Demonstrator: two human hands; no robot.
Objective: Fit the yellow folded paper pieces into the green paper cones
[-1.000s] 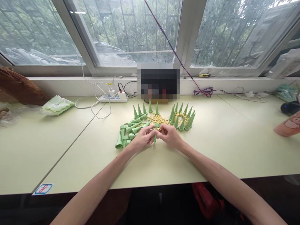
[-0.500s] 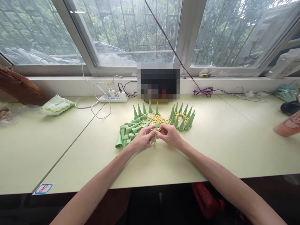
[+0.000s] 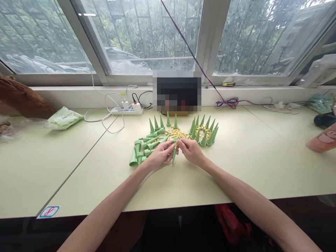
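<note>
My left hand (image 3: 159,154) has its fingers closed round a green spike (image 3: 174,156), just nearer me than the scattered yellow pegs (image 3: 176,133). My right hand's (image 3: 193,151) fingers bunch together at a small yellow piece (image 3: 176,145) beside the spike; I cannot tell whether they grip it.

"Where does the light come from?"
"The windows (image 3: 147,31): soft daylight, brightest at the upper right, with a pale sheen on the tabletop (image 3: 249,157)."
"Shadows?"
"Faint under the forearms (image 3: 105,218); below the table's front edge it's nearly black."
"Sharpness?"
"Wide-angle stretch slants the sides. A pixelated block (image 3: 177,92) hides one patch, and the yellow pieces (image 3: 178,134) seem slightly soft."
</note>
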